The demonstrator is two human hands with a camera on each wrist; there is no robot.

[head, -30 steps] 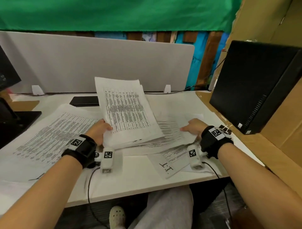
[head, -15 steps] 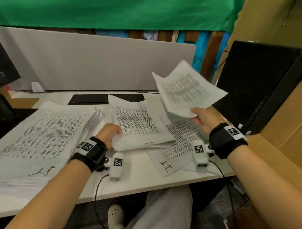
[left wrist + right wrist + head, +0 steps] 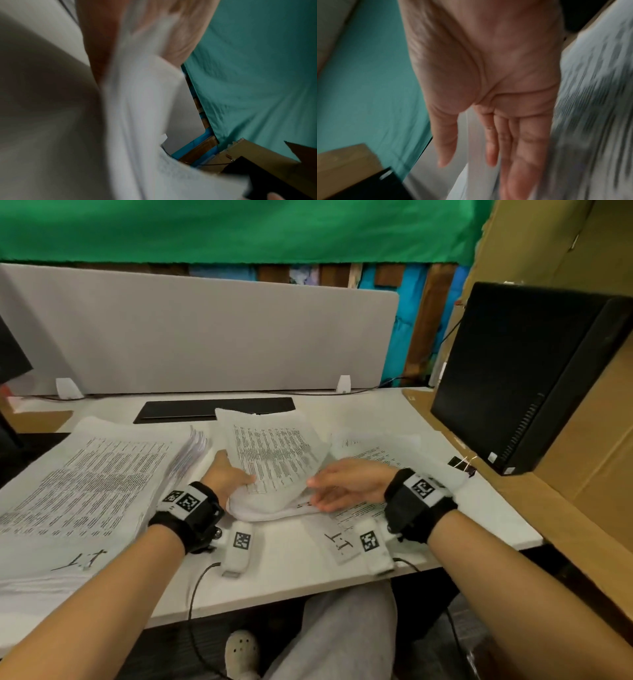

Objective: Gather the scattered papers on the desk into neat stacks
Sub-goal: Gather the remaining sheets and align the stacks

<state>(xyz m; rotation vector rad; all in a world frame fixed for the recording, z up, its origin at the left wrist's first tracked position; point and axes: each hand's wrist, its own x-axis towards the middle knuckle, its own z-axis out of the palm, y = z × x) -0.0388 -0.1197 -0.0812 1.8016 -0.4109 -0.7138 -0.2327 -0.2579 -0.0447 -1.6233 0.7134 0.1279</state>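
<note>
Gripping printed sheaf [image 3: 274, 467], left hand [image 3: 227, 477]; right hand [image 3: 346, 486] flat-fingered beside "I.T"-marked sheet [image 3: 342, 542].

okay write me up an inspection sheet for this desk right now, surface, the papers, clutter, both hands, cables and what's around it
Surface: white desk, largely covered with printed sheets.
Job's things: thick white printed-paper bundle at centre, tilted up; large printed stack at left, right edges fanned; loose printed sheets at right, overlapping, not squared.
Clutter: flat black keyboard behind the papers; black binder clip near the tower.
Hands: left hand grips the centre bundle's near-left edge; right hand flat-fingered at its right edge.
Cables: black cable along the desk's back; thin black wrist-camera lead over the front edge.
Surroundings: grey partition panel, green cloth, black computer tower, brown cardboard.
</note>
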